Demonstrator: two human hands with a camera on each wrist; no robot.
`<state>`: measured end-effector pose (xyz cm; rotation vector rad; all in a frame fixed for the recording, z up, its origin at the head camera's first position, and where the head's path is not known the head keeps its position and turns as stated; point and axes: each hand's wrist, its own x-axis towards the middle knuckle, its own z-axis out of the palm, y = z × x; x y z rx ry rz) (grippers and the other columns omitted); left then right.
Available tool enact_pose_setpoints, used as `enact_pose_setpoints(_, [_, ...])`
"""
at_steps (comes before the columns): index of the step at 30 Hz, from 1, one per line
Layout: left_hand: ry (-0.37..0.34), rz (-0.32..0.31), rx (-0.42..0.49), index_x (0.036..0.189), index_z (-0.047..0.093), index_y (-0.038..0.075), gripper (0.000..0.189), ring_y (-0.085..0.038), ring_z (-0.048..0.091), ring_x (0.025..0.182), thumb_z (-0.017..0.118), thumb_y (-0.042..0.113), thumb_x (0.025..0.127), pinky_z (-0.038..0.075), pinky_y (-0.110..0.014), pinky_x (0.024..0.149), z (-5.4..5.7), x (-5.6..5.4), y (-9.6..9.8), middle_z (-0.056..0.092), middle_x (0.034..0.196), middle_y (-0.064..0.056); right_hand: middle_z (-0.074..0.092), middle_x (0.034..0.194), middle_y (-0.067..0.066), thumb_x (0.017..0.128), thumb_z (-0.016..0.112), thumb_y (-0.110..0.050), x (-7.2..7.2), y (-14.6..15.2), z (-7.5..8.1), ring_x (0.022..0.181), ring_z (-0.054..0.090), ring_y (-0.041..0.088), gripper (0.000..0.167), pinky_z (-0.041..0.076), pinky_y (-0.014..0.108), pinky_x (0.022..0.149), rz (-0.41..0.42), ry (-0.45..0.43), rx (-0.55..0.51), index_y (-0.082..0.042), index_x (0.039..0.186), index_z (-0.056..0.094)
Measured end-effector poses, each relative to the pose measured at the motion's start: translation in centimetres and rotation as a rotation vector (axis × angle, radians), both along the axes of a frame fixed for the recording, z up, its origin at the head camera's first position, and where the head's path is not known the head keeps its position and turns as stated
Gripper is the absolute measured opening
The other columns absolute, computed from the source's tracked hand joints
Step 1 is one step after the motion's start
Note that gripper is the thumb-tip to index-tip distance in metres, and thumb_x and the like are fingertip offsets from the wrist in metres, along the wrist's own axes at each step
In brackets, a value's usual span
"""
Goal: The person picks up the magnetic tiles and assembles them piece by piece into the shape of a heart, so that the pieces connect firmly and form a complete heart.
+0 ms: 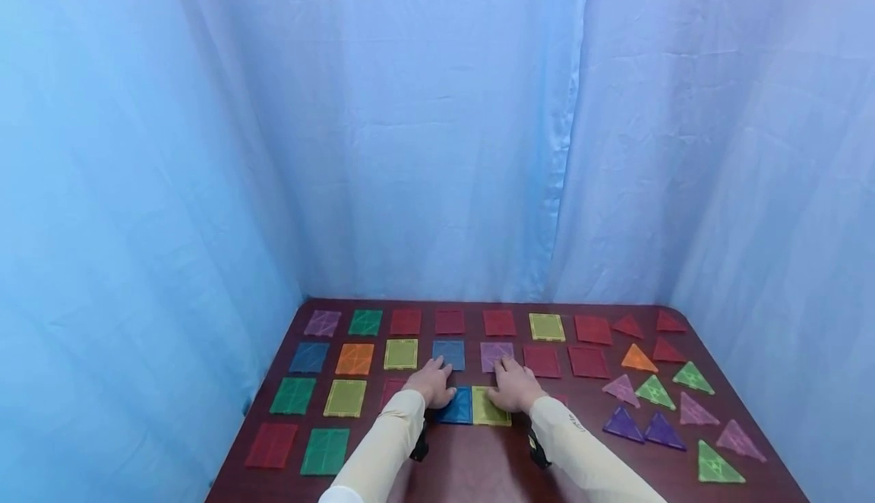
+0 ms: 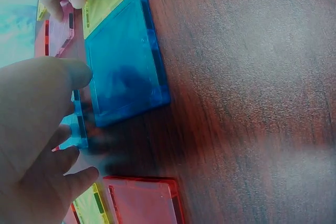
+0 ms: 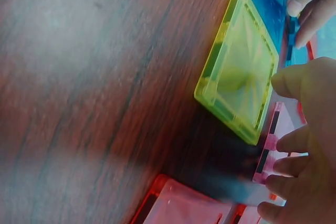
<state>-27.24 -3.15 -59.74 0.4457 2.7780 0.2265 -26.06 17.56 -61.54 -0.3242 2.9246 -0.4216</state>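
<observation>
A blue square magnetic tile [image 1: 456, 407] and a yellow square tile [image 1: 492, 412] lie flat, edge to edge, near the front middle of the table. My left hand [image 1: 431, 383] reaches over the blue one's far left corner, its thumb at the far edge in the left wrist view. Its fingers point toward another blue tile [image 1: 448, 352] behind. On the other side, my right hand [image 1: 517, 387] has its thumb right at the yellow tile's far edge [image 3: 266, 98]. The fingertips of that hand overlap a purple square tile [image 1: 497, 351]. Both hands have relaxed, spread fingers.
Rows of coloured square tiles, such as a green one [image 1: 324, 451] and a red one [image 1: 271, 445], cover the left and back of the dark wooden table [image 1: 458, 472]. Several triangular tiles [image 1: 661, 432] lie at the right. Blue curtains [image 1: 437, 146] hang around the table.
</observation>
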Motion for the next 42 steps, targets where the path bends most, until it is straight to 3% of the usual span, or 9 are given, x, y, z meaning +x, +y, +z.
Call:
enact_pose_setpoints(19, [0.053,-0.037,-0.022,0.149,0.052,0.017,0.058,-0.028,0.039,0.148,0.063,0.041,0.098,0.042,-0.042,0.115,-0.7,0.8,-0.1,0.043,0.159,-0.007,0.043,0.154,0.024,0.097,0.064,-0.044,0.9,-2.4,-0.2,0.144,0.041,0.04,0.07,0.036,0.062,0.113,0.025,0.002,0.022,0.004,0.146,0.049])
enact_pose_setpoints(24, [0.088,-0.056,-0.027,0.146,0.056,0.017,0.055,-0.032,0.043,0.143,0.064,0.041,0.098,0.044,-0.046,0.113,-0.3,1.3,-0.4,0.047,0.155,-0.007,0.044,0.154,0.024,0.097,0.064,-0.044,1.6,-2.3,0.2,0.143,0.042,0.04,0.069,0.036,0.062,0.113,0.043,0.019,0.009,0.004,0.146,0.05])
enact_pose_setpoints(32, [0.158,-0.125,-0.031,0.136,0.064,0.015,0.045,-0.029,0.054,0.129,0.064,0.039,0.097,0.051,-0.042,0.104,-0.5,2.3,-0.8,0.055,0.144,-0.009,0.047,0.15,0.025,0.093,0.07,-0.044,3.6,-2.5,0.6,0.138,0.046,0.041,0.07,0.04,0.061,0.109,0.072,0.025,0.03,0.003,0.142,0.053])
enact_pose_setpoints(36, [0.171,-0.119,-0.015,0.133,0.067,0.013,0.041,-0.029,0.055,0.127,0.064,0.035,0.098,0.052,-0.041,0.102,-0.4,2.5,-0.7,0.056,0.142,-0.01,0.048,0.148,0.025,0.09,0.073,-0.043,3.9,-2.5,0.6,0.137,0.047,0.042,0.071,0.042,0.06,0.108,0.092,0.051,0.046,0.003,0.141,0.054])
enact_pose_setpoints(42, [0.139,-0.072,0.044,0.129,0.07,0.01,0.036,-0.032,0.054,0.128,0.062,0.027,0.099,0.051,-0.043,0.104,-0.4,2.8,-0.3,0.056,0.143,-0.013,0.038,0.156,0.026,0.087,0.077,-0.048,3.7,-2.1,-0.1,0.146,0.034,0.046,0.083,0.039,0.059,0.113,0.159,-0.025,-0.021,0.0,0.148,0.048])
